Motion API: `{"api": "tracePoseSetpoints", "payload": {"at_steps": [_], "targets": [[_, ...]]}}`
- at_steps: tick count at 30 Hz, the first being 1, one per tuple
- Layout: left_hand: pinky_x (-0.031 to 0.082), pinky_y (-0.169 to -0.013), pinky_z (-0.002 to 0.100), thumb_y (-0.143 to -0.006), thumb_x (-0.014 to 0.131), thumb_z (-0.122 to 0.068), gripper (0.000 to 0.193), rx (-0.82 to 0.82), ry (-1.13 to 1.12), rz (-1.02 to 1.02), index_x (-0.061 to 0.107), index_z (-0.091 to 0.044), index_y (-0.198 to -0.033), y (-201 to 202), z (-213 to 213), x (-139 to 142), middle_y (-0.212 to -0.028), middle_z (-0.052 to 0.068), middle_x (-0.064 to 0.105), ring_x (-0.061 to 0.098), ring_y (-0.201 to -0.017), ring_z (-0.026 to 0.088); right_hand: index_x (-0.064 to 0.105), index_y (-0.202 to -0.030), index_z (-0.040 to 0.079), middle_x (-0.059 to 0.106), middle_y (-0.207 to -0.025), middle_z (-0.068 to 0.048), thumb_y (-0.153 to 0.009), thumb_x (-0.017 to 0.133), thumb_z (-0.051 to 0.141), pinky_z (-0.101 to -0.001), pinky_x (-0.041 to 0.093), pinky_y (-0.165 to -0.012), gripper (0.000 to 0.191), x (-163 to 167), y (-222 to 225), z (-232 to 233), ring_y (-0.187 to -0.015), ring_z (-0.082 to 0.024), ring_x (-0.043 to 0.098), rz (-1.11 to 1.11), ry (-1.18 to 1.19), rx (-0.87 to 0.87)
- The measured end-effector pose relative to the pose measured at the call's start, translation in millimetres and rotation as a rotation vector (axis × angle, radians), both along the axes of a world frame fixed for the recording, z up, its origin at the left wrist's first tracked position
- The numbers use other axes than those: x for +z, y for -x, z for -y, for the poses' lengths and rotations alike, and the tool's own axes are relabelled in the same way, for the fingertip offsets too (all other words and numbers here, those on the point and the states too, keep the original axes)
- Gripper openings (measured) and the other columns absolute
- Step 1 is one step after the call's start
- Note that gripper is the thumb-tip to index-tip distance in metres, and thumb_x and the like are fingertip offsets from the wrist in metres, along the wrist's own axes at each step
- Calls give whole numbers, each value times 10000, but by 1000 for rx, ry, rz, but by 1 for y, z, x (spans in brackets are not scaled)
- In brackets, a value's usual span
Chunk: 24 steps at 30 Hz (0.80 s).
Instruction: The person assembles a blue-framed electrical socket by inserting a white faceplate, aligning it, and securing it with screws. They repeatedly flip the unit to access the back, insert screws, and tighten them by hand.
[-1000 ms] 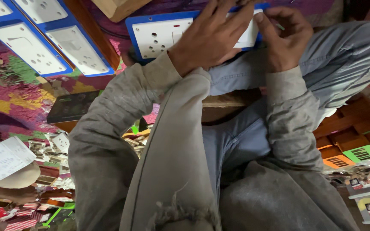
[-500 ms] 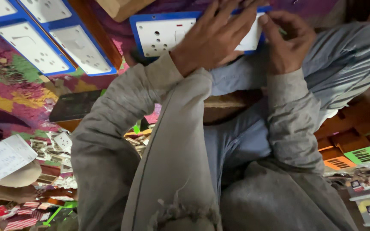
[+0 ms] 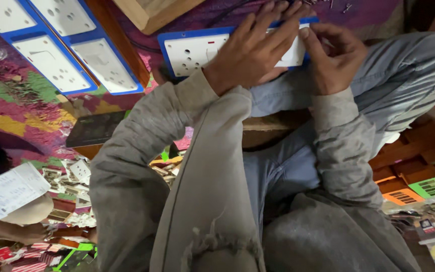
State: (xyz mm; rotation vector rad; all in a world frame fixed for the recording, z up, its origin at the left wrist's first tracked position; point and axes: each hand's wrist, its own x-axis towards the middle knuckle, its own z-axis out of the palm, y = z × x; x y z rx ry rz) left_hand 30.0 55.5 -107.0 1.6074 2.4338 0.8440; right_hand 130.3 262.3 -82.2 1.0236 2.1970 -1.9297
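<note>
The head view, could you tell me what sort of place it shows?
Probably a small floor workshop assembling electrical switchboards: both hands work on a blue-framed socket panel, finished panels lie nearby, small cartons piled on patterned cloth.

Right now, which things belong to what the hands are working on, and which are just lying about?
In hand:
- blue-edged white socket panel, on the lap
- left hand, spread flat on it
- right hand, pinching its right end

Lying about:
- four spare socket panels
- wooden box
- dark tablet
- paper sheet
- small screws

Green/orange boxes point(image 3: 429, 189) lower right; white paper sheet point(image 3: 6, 194) left.
</note>
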Motion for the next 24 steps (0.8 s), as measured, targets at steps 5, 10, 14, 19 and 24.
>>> {"api": "tracePoseSetpoints", "payload": {"at_steps": [5,10,14,19,24], "targets": [[407,-1146,518,-847,762,-372,790,32,-39,-81,561,46,-1487,0,-3,-1,-1619,169,354,417,-1400,413,743,-1166,-53,766,-1083,-93,-1059,816,58,-244,577,-867,171,-2,-4,0,-972,-118,712,13,-47,33],[418,-1158,525,-840,756,-395,795,8,-37,-94,562,58,-1464,2,-2,1,-1602,178,380,438,-1393,419,713,-1216,-57,750,-1134,-88,-1073,791,47,-246,558,-871,193,-3,-8,-1,-992,-110,687,-22,66,4],[423,-1167,514,-856,749,-390,759,17,11,-97,574,59,-1443,2,0,7,-1605,171,390,427,-1425,399,707,-1217,-61,748,-1134,-92,-1063,793,22,-240,558,-892,195,-3,-9,-2,-997,-112,689,-28,117,-28],[410,-1166,524,-882,728,-421,740,0,-12,-100,586,68,-1420,4,0,8,-1592,187,410,400,-1448,408,702,-1221,-56,742,-1135,-89,-1044,799,14,-228,561,-883,214,-1,-9,-2,-996,-105,692,-16,109,-4],[386,-1199,548,-856,720,-434,781,-35,-34,-110,586,86,-1423,4,-1,4,-1599,191,389,371,-1457,435,729,-1174,-52,758,-1099,-95,-1022,820,29,-230,569,-842,195,-1,-9,1,-955,-107,702,31,29,-29]]}}
